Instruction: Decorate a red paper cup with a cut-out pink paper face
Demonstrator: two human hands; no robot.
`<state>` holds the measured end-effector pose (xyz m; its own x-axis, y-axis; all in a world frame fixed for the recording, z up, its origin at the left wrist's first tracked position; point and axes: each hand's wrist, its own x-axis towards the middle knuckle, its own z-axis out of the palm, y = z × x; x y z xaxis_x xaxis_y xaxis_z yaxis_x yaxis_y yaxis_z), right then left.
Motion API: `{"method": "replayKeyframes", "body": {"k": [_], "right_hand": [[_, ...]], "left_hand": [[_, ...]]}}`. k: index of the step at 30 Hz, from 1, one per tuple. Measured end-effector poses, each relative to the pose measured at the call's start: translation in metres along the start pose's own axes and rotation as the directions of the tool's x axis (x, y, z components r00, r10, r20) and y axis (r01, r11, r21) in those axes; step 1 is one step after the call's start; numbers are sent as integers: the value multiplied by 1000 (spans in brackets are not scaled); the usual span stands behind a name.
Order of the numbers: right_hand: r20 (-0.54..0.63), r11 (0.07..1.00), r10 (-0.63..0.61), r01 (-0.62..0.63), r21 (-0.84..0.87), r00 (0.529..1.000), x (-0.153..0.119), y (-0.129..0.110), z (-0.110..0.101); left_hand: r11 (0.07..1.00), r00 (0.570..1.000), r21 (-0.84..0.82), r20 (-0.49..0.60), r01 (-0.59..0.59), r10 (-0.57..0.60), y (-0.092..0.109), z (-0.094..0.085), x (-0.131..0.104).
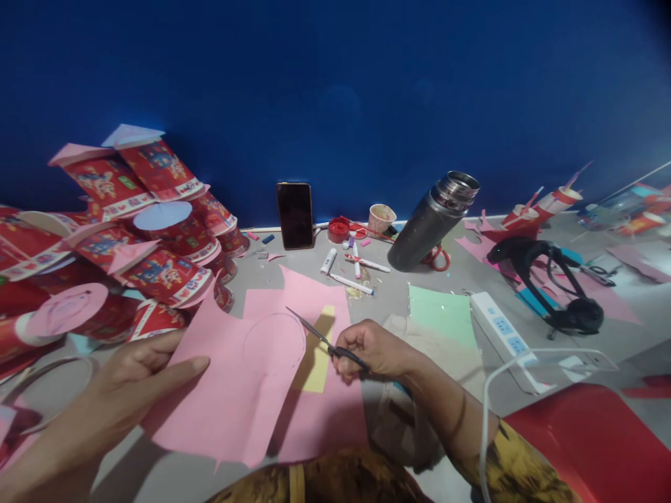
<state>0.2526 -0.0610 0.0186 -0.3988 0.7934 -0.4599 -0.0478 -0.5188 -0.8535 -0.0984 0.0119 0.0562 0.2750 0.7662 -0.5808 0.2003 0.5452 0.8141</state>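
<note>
- While the pink sheet (225,398) hung raised over the table's near part, its drawn circle (272,314) faced upward, close to the sheet's right edge.
- The left hand (136,370) pinched that sheet's left side, thumb on top.
- The right hand (374,349) had its fingers closed around the handles of the scissors (314,332), the blades pointing at the circle; whether they touched paper was hard to tell.
- Cutting around the outline seemed the step in hand; following that curve called for a steady sheet, turned bit by bit.
- Beneath lay a larger pink paper (335,426) and a yellow strip (317,370), liable to be caught by low blades.
- Stacked cups (172,279) crowded the left; pens (351,283) and a bottle (424,230) bounded the far side, leaving most working room above the papers.
</note>
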Motion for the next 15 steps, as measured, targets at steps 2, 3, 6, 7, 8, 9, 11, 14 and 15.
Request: {"method": "replayKeyframes", "body": {"k": [2, 3, 6, 7, 8, 9, 11, 14, 15], "right_hand": [[-1, 1000, 0, 0, 5, 1000, 0, 1, 0], [-3, 1000, -1, 1, 8, 1000, 0, 1, 0], [4, 1000, -5, 5, 5, 1000, 1, 1, 0], [6, 1000, -4, 4, 1, 1000, 1, 1, 0], [7, 1000, -2, 2, -1, 1000, 1, 1, 0], [8, 1000, 4, -4, -4, 1000, 1, 1, 0], [8, 1000, 11, -11, -8, 1000, 0, 0, -1], [25, 1000, 13, -12, -27, 1000, -1, -1, -1], [32, 999, 12, -11, -33, 999, -2, -2, -2]], "left_hand": [[1000, 1000, 15, 6, -4, 3, 1, -1, 0], [1000, 1000, 25, 9, -8, 8, 2, -2, -1], [997, 999, 69, 14, -33, 32, 3, -5, -2], [995, 999, 85, 8, -49, 49, 2, -6, -2], [993, 998, 100, 2, -67, 67, 2, -7, -2], [990, 996, 114, -4, -83, 85, 1, -8, -2], [984, 993, 133, -17, -117, 121, 0, -10, -2], [977, 990, 162, -2, -138, 140, 3, -10, -3], [975, 990, 170, 6, -141, 142, 5, -10, -4]]}}
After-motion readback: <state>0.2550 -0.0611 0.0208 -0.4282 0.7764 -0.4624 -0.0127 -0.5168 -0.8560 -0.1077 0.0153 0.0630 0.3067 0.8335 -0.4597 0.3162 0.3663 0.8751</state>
